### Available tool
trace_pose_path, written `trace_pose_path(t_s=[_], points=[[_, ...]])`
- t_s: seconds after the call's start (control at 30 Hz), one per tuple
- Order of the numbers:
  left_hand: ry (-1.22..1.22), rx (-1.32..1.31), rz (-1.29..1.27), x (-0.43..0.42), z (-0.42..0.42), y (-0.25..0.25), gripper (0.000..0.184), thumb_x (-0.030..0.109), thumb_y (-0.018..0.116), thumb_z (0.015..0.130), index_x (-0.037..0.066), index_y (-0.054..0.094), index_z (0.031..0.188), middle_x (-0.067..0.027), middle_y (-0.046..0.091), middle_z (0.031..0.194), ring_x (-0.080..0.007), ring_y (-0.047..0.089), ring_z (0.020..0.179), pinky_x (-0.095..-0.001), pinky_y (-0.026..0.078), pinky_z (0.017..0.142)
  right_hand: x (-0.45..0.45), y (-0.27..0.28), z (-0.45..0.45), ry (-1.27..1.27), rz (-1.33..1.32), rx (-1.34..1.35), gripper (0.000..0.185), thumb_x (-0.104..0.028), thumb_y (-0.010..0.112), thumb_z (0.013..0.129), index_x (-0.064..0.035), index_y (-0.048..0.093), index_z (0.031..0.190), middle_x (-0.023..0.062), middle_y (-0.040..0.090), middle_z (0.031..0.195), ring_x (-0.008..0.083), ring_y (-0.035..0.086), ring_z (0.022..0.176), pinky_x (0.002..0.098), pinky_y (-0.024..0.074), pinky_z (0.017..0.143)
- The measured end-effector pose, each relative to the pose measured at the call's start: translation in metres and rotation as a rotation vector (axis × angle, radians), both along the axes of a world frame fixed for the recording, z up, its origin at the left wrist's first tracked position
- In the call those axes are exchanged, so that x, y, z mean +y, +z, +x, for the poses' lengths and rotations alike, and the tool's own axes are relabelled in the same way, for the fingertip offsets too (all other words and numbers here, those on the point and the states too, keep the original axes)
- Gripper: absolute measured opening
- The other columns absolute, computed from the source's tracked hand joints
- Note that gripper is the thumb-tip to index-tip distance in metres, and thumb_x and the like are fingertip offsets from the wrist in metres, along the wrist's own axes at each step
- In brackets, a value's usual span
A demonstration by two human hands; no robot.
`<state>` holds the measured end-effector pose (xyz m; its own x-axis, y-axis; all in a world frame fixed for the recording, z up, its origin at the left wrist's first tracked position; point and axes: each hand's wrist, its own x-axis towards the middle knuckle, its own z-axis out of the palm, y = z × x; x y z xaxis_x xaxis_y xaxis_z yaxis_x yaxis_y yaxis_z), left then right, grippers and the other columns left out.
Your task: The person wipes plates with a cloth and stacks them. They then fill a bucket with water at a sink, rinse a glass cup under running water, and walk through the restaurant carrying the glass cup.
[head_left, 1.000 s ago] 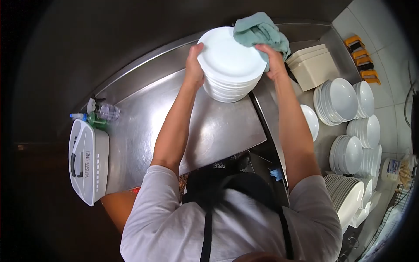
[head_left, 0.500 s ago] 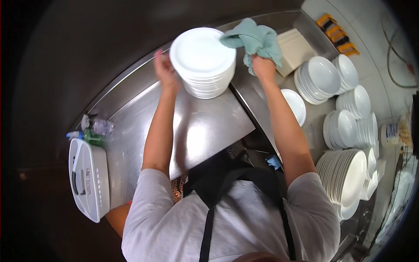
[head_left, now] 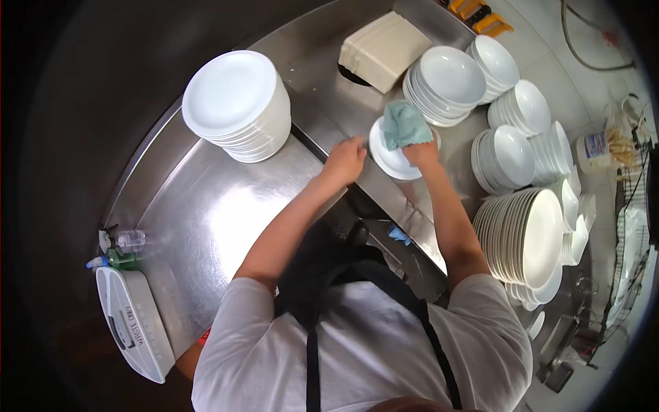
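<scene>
My right hand [head_left: 420, 150] grips a green cloth [head_left: 401, 125] and presses it onto a small white plate [head_left: 390, 159] on the steel counter. Just left of that plate is my left hand [head_left: 345, 161], its fingers curled in and slightly blurred, with nothing visible in them. A thin gap seems to separate its fingertips from the plate's rim. Farther left stands a tall stack of white plates [head_left: 230, 96], touched by neither hand.
White bowls [head_left: 453, 75] are stacked in several piles on the right, near a large upright row of plates [head_left: 542, 237]. Behind the cloth sits a beige napkin block [head_left: 384, 48]. A grey-white bin [head_left: 134, 323] and spray bottles [head_left: 122, 257] stand at the left.
My right hand has brought the cloth down onto the small plate. My left hand has left the plate stack and moved right, towards that plate. The view has shifted right.
</scene>
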<state>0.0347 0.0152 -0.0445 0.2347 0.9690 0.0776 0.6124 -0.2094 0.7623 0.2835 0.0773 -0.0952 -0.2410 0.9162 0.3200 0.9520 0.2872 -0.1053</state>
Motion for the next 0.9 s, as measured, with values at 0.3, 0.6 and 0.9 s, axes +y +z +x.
trace_pose_path(t_s=[0.3, 0.6, 0.9], points=[[0.075, 0.412, -0.286, 0.051, 0.045, 0.003, 0.036, 0.019, 0.061, 0.082, 0.004, 0.06, 0.115, -0.0187, 0.063, 0.117, -0.0372, 0.059, 0.111, -0.0465, 0.047, 0.094, -0.062, 0.002, -0.031, 0.185, -0.067, 0.354, 0.025, -0.022, 0.06, 0.078, -0.012, 0.065, 0.1, 0.0103, 0.066, 0.103, 0.0312, 0.061, 0.099, 0.046, 0.0447, 0.09], [0.029, 0.355, -0.185, 0.079, 0.051, -0.026, 0.036, 0.011, 0.062, 0.074, 0.003, 0.062, 0.109, -0.0201, 0.063, 0.115, -0.0367, 0.057, 0.112, -0.0428, 0.046, 0.095, -0.075, 0.014, 0.031, -0.116, 0.269, 0.456, 0.034, -0.017, 0.064, 0.076, -0.011, 0.063, 0.109, 0.0106, 0.065, 0.108, 0.0314, 0.062, 0.1, 0.0451, 0.0462, 0.09], [0.156, 0.249, -0.246, 0.08, 0.071, -0.012, 0.042, 0.01, 0.058, 0.074, -0.014, 0.053, 0.109, -0.032, 0.057, 0.116, -0.0421, 0.055, 0.113, -0.042, 0.043, 0.1, -0.061, 0.006, 0.032, -0.319, 0.193, 0.568, 0.036, -0.022, 0.063, 0.08, -0.0116, 0.061, 0.114, 0.0121, 0.063, 0.114, 0.0333, 0.06, 0.104, 0.0431, 0.0486, 0.087]])
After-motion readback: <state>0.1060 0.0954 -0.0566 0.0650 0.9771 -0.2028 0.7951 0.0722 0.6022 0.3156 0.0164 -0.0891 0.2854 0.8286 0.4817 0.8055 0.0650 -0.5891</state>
